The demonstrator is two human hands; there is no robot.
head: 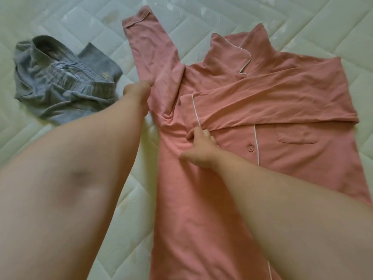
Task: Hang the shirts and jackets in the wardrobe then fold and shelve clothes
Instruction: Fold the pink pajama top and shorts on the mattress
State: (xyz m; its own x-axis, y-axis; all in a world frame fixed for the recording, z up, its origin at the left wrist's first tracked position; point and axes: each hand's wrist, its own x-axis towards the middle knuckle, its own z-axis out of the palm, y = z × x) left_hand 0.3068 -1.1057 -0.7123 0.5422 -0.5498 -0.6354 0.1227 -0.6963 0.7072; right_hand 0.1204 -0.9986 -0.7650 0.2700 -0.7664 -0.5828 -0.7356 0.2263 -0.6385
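Grey clothing (66, 79) with an elastic waistband lay crumpled at the left on the quilted mattress (60, 15), apart from everything else. Just right of it, the left hand (139, 91) gripped the pink pajama shirt (286, 93) where its long sleeve met the body, fingers curled into the cloth; that sleeve stretched away up the bed. The right hand (199, 150) pinched a bunched fold by the white-piped front edge, thumb stuck out leftward. Further right the shirt lay front-up, its other sleeve folded across the chest above a button (250, 148) and a breast pocket (296, 134).
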